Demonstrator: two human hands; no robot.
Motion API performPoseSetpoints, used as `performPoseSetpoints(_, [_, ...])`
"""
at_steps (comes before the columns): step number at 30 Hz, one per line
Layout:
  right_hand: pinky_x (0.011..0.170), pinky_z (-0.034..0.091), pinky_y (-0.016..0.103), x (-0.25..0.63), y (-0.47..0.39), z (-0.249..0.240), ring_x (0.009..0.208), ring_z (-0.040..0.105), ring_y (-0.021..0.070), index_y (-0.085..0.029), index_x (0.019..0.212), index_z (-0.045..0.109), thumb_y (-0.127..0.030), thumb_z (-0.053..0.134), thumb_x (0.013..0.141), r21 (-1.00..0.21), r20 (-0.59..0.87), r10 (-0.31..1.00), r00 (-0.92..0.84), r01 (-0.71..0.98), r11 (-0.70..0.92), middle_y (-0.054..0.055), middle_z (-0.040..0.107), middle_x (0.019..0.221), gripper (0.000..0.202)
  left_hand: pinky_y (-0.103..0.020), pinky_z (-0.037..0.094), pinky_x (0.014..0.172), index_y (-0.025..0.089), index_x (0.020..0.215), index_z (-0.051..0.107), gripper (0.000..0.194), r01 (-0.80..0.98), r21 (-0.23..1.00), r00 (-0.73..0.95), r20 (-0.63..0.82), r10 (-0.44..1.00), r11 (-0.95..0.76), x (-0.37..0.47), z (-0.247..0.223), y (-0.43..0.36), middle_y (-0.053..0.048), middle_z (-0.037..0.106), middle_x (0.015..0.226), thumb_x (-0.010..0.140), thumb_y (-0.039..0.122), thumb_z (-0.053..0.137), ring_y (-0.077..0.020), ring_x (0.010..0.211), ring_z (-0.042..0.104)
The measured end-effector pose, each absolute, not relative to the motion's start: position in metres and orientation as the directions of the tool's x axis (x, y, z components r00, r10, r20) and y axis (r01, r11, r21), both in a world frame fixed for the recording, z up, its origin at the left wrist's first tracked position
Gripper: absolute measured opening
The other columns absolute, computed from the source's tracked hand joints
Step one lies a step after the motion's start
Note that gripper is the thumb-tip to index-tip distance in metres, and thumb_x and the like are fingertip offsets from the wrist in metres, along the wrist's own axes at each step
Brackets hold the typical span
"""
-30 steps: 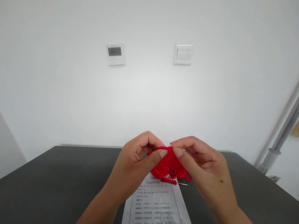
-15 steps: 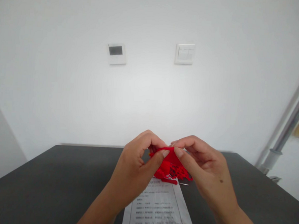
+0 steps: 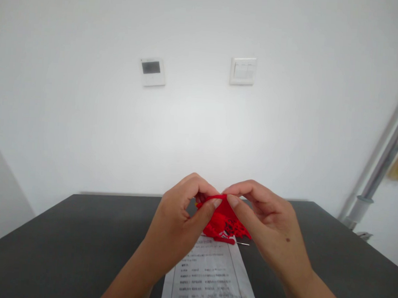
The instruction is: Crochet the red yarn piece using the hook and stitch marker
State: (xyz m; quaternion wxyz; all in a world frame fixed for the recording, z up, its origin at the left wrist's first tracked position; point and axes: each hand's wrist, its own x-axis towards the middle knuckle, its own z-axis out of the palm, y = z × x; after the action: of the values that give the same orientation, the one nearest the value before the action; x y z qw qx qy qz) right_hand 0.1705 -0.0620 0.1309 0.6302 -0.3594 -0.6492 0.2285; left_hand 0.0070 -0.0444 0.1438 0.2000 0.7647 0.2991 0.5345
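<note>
Red fabric is pinched along its upper edge between my two hands, above the far end of a printed sheet. My left hand grips it with thumb and fingers from the left. From the right, my right hand pinches the same edge, its thumb close to the left thumb. Loose red strands or netting lie below the fabric. Under them rests a red-handled tool with a thin metal tip pointing right. Part of the fabric is hidden behind my fingers.
The printed sheet lies on the dark table between my forearms. On the white wall are a small panel with a dark screen and a switch plate. A grey pipe runs at the right.
The view has shifted slightly, so the wall fixtures and both hands appear a little further left. Both hands keep their pinch on the red fabric, now with the fingertips slightly closer together.
</note>
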Motion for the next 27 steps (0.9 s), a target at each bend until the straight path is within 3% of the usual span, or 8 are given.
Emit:
performPoseSetpoints(4, [0.048,0.048,0.018,0.172,-0.062,0.130,0.057,0.061,0.0117,-0.022,0.079,0.074,-0.026,0.064,0.088,-0.749,0.650,0.758,0.052,0.213,0.627,0.000,0.071,0.071,0.014,-0.023,0.044,0.059,0.020,0.076,0.065,0.015,0.277,0.604,0.251,0.705,0.663,-0.747,0.009,0.146,-0.046,0.004,0.061,0.071,0.085,0.009,0.061,-0.0099,0.064,0.056])
performPoseSetpoints(11, [0.054,0.050,0.020,0.174,-0.063,0.130,0.061,0.064,0.0130,-0.021,0.079,0.072,-0.025,0.063,0.088,-0.715,0.674,0.738,0.031,0.275,0.642,0.000,0.072,0.071,0.014,-0.023,0.044,0.060,0.020,0.076,0.066,0.015,0.254,0.647,0.264,0.669,0.695,-0.719,0.009,0.148,-0.046,0.004,0.062,0.072,0.085,0.010,0.061,-0.0101,0.065,0.057])
performPoseSetpoints(16, [0.054,0.050,0.019,0.172,-0.063,0.128,0.061,0.064,0.0121,-0.021,0.079,0.072,-0.024,0.064,0.089,-0.718,0.679,0.732,0.052,0.252,0.649,0.000,0.072,0.071,0.014,-0.024,0.047,0.067,0.021,0.080,0.066,0.012,0.179,0.690,0.263,0.653,0.710,-0.701,0.005,0.148,-0.044,0.004,0.062,0.076,0.086,0.012,0.062,-0.0111,0.070,0.059])
performPoseSetpoints(20, [0.043,0.044,0.018,0.171,-0.062,0.126,0.052,0.059,0.0110,-0.021,0.082,0.073,-0.027,0.064,0.090,-0.750,0.651,0.755,0.082,0.221,0.623,0.001,0.071,0.072,0.015,-0.025,0.048,0.072,0.022,0.088,0.067,0.014,0.144,0.700,0.307,0.640,0.704,-0.699,-0.004,0.147,-0.041,0.003,0.064,0.082,0.084,0.009,0.062,-0.0130,0.079,0.061])
performPoseSetpoints(27, [0.042,0.047,0.016,0.171,-0.062,0.126,0.053,0.061,0.0114,-0.021,0.079,0.073,-0.030,0.066,0.092,-0.749,0.662,0.738,0.128,0.156,0.644,0.001,0.071,0.070,0.017,-0.025,0.044,0.065,0.021,0.079,0.065,0.012,0.098,0.727,0.263,0.640,0.722,-0.680,-0.005,0.142,-0.037,0.003,0.061,0.075,0.088,0.014,0.063,-0.0123,0.071,0.058])
